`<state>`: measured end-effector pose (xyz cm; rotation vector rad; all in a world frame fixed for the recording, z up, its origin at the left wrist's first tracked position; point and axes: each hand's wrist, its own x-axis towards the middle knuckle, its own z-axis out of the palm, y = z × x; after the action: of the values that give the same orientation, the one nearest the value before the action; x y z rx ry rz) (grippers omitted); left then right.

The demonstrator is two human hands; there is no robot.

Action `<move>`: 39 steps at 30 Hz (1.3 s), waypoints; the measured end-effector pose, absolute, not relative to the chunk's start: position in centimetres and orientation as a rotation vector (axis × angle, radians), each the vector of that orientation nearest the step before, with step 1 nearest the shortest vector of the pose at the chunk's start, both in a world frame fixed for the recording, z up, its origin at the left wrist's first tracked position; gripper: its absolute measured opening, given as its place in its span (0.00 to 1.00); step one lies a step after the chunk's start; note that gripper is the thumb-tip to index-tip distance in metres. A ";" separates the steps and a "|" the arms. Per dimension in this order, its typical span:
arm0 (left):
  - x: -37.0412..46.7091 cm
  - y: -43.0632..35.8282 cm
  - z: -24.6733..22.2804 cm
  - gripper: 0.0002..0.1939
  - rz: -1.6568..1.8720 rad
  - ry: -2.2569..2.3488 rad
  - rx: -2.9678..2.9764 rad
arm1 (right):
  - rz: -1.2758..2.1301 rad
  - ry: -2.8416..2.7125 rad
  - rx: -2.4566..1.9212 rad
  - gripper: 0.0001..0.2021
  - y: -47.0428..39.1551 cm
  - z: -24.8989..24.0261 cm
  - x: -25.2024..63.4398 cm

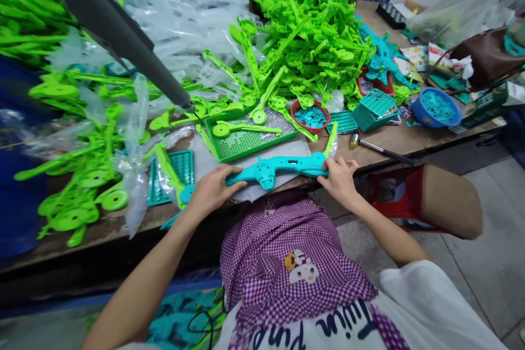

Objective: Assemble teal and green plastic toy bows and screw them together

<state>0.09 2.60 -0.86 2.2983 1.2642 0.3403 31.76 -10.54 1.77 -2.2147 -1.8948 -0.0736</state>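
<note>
Centre frame: left hand (213, 188) and right hand (339, 179) grasp turquoise part (283, 164); probably positioning, fingertips blurred; next move calls for level support.

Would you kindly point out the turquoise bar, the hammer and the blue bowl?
Turquoise bar (282, 164), head view: middle of its length.
Hammer (382, 149), head view: its handle.
Blue bowl (420, 115), head view: its outer wall.

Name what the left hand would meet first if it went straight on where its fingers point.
Probably the central hub of the turquoise part, whose near end the left hand holds; exact depth is unclear.
</note>
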 end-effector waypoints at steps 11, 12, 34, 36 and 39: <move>0.6 2.9 -0.1 0.23 0.264 1.320 2.233 | -0.057 -1.809 -2.170 0.05 -10.1 0.7 32.7; 0.6 2.9 -0.1 0.24 0.258 1.327 2.222 | -0.092 -1.782 -2.167 0.05 -10.4 0.6 32.5; 0.6 3.3 -0.2 0.28 0.279 1.281 2.195 | -0.119 -0.964 -2.062 0.17 -10.4 -5.2 28.3; 0.6 3.3 -0.3 0.28 0.274 1.287 2.198 | -0.110 -0.916 -2.037 0.15 -10.4 -5.3 28.4; 0.6 3.1 -0.3 0.27 0.273 1.292 2.217 | -0.073 -0.860 -2.040 0.11 -10.2 -5.3 28.2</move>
<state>0.56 3.12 -0.32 2.2168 1.2918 0.2732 28.22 -10.18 -5.26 -2.0399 -0.8595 -0.0731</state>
